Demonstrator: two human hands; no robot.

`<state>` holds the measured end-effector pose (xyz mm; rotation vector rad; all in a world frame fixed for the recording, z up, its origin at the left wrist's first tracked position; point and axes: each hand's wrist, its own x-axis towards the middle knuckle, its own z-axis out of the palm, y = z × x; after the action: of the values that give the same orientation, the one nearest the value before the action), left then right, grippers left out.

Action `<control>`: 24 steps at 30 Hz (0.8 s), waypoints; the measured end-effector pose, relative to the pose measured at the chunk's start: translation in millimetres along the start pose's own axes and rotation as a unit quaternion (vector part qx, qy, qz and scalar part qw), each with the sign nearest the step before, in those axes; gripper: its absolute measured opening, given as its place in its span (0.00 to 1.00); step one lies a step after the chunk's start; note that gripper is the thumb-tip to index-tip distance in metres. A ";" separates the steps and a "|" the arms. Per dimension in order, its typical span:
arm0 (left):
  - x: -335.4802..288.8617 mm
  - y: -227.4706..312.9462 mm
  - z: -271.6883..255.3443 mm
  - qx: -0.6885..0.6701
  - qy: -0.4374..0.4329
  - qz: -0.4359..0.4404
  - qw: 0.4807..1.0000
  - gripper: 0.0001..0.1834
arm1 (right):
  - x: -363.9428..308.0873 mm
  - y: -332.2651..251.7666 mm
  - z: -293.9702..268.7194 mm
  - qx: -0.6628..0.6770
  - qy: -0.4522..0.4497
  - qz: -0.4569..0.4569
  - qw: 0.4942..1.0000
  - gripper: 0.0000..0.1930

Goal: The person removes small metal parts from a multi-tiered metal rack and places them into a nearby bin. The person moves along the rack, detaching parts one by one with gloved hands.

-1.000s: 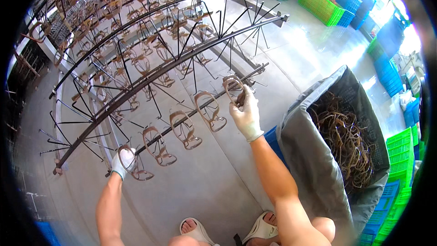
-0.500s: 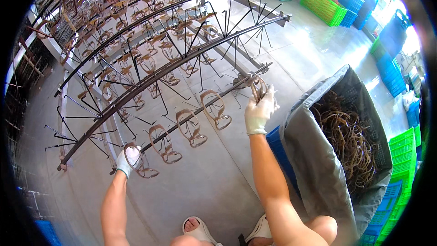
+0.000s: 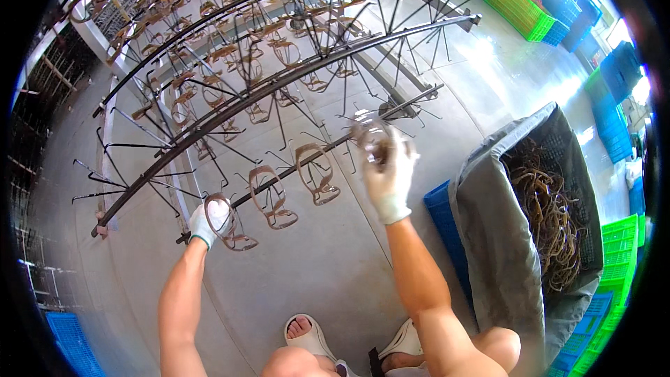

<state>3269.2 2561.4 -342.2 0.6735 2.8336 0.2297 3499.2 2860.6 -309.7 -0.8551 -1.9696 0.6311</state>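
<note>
My left hand (image 3: 206,222), in a white glove, is closed round the lower black rod (image 3: 292,169) near its left end. A brown eyeglass frame (image 3: 241,241) hangs right beside those fingers. Two more brown eyeglass frames, one in the middle (image 3: 276,218) and one further right (image 3: 322,194), hang along the same rod. Above the rod's right part, my gloved right hand (image 3: 391,181) is closed on brown eyeglass frames (image 3: 373,141); motion blurs them, so I cannot tell how many.
Behind the rod stands a metal rack (image 3: 279,84) with spiky black hooks and many brown frames. To my right, a grey-lined bin (image 3: 488,230) holds a heap of brown frames (image 3: 548,216). Green crates (image 3: 620,255) and a blue crate (image 3: 73,342) stand at the sides.
The rightmost eyeglass frame on the rod has come off into my right hand, which has moved left. My left hand stays on the rod; the whole view has shifted slightly.
</note>
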 end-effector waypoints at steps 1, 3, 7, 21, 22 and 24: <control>-2.0 -1.2 -3.6 -0.002 -0.007 -0.016 1.000 0.22 | 6.3 -2.0 -3.3 0.023 0.078 -0.004 0.997 0.26; 1.0 -13.3 7.5 0.005 -0.021 -0.018 1.000 0.23 | -6.4 -11.1 -9.8 -0.004 0.080 0.040 0.996 0.28; 0.3 0.1 -1.5 -0.022 -0.006 0.002 1.000 0.22 | -68.9 -80.5 23.0 -0.018 -0.128 0.024 0.991 0.34; -6.1 22.8 -20.3 0.007 -0.053 -0.057 0.997 0.28 | -129.4 -130.5 48.0 0.060 -0.081 0.024 0.995 0.40; -5.3 24.0 -16.7 0.002 -0.047 -0.062 0.997 0.28 | -136.4 -140.6 54.6 0.053 -0.110 0.059 0.991 0.42; 3.3 24.2 -16.1 0.009 -0.055 -0.051 0.997 0.27 | -131.8 -145.0 62.4 0.065 -0.112 0.062 0.990 0.39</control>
<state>3272.6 2582.7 -322.5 0.5253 2.7578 0.1467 3448.8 2661.2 -306.6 -0.8620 -2.0583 0.9526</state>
